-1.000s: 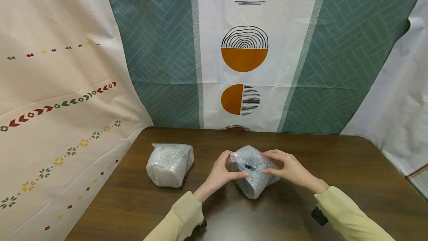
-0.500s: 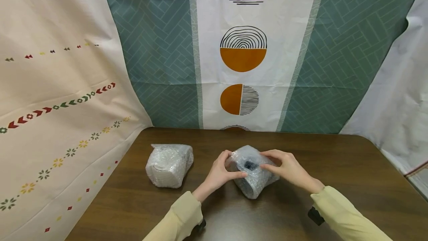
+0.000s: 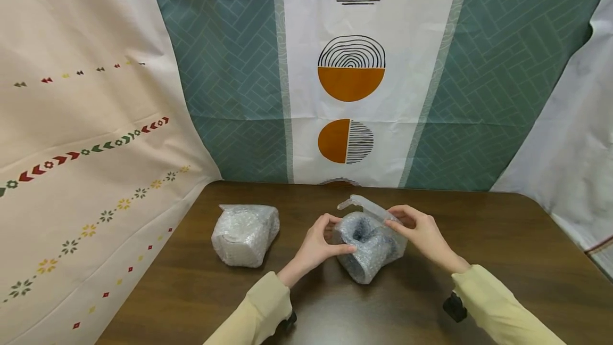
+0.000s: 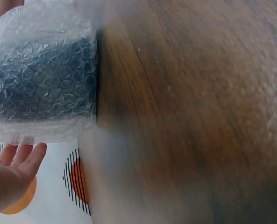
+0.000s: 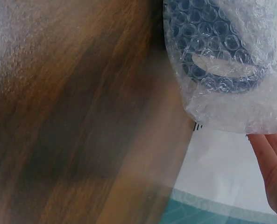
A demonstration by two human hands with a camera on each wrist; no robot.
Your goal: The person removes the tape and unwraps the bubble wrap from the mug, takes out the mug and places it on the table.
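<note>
A dark object swathed in bubble wrap (image 3: 371, 254) sits upright on the table, its wrapping folded into a hollow at the top. My left hand (image 3: 317, 244) holds its left side, thumb on the near face and fingers behind. My right hand (image 3: 423, 233) pinches a loose flap of the wrap (image 3: 372, 208), lifted at the back right. In the left wrist view the dark object (image 4: 49, 77) shows through the bubbles. A pale curved gap appears beside the dark shape (image 5: 222, 39) in the right wrist view; the object's kind is unclear.
A second bubble-wrapped bundle (image 3: 244, 236) stands on the brown wooden table (image 3: 479, 228), to the left. Patterned cloth (image 3: 230, 79) hangs along the table's back edge, and pale cloth (image 3: 110, 121) borders the left side.
My right hand has drawn the flap up and back to the right, uncovering the hollow at the bundle's top. The left hand keeps nearly the same hold.
</note>
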